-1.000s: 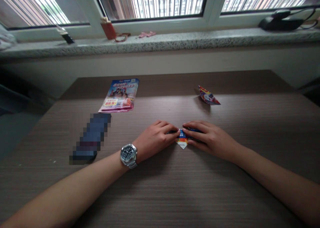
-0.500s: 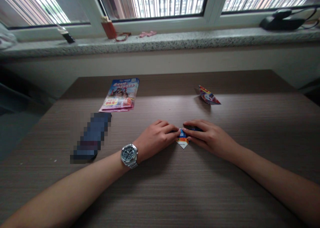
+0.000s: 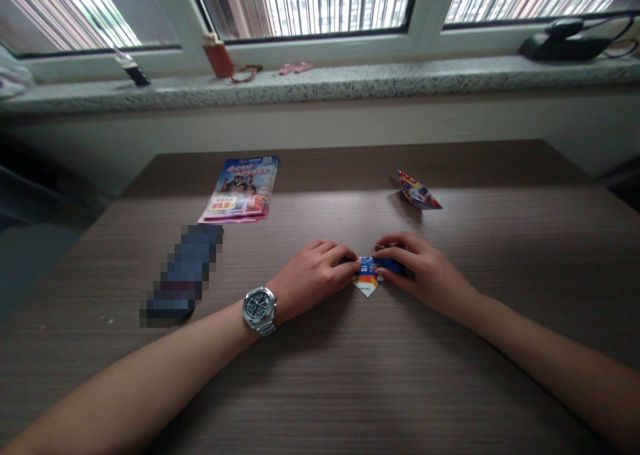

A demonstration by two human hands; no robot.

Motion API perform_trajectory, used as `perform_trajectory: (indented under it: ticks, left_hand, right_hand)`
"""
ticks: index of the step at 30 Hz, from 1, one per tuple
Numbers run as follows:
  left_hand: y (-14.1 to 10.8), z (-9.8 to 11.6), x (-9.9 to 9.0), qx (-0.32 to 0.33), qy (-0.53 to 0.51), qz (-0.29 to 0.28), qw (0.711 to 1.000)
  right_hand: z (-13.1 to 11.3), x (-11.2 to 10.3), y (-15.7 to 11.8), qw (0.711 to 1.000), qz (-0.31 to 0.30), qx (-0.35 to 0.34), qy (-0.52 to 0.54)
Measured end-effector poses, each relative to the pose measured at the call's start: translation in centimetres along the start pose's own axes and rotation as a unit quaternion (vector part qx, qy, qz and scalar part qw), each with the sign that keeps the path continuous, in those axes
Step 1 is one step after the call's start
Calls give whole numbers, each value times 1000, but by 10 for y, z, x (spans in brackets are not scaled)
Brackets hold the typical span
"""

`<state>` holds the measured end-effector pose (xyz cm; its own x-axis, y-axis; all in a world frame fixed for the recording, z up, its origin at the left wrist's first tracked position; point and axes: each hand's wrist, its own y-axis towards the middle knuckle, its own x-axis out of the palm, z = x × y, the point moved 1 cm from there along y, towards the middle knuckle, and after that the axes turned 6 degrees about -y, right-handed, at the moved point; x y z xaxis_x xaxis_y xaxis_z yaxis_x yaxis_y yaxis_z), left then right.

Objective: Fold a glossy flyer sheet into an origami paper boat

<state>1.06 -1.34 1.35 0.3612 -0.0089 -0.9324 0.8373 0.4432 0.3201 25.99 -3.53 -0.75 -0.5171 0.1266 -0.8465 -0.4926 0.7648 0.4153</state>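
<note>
Between my hands on the table lies a small folded paper [image 3: 367, 285], printed blue, orange and white, with its pointed corner toward me. My left hand [image 3: 323, 268], below a metal wristwatch [image 3: 259, 307], has its fingers together with the tips on the paper's left edge. On the other side, my right hand [image 3: 425, 265] curls thumb and fingers about a dark blue flap of the same paper, partly hidden under the fingers. Farther off stands a second folded paper piece [image 3: 419, 192], boat-like and colourful, touched by neither hand.
A stack of printed flyers [image 3: 243, 188] lies at the back left of the brown table [image 3: 320, 375]. Nearer me is a blurred-out dark flat object [image 3: 183, 275]. Along the stone windowsill [image 3: 350, 84] sit a red case [image 3: 218, 56], a small dark-ended item [image 3: 134, 70] and a black device [image 3: 565, 42].
My right hand has shifted slightly right and its fingers have spread, so more of the paper's blue part shows. My left hand stays in place.
</note>
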Motion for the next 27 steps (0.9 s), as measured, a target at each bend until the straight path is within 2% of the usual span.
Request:
perform_trajectory:
  ticks: [10, 17, 22, 27]
  left_hand:
    - [0, 1, 2, -7, -9, 2, 1000]
    - [0, 1, 1, -1, -19, 11, 1000]
    - [-1, 1, -1, 2, -20, 15, 1000]
    - [0, 2, -2, -10, -53, 40, 998]
  right_hand:
    - [-3, -2, 3, 998, -20, 27, 48]
    - [-8, -6, 3, 993, -35, 86, 73]
    - [-11, -7, 4, 991, -43, 96, 83]
    - [-15, -11, 4, 982, -55, 119, 139]
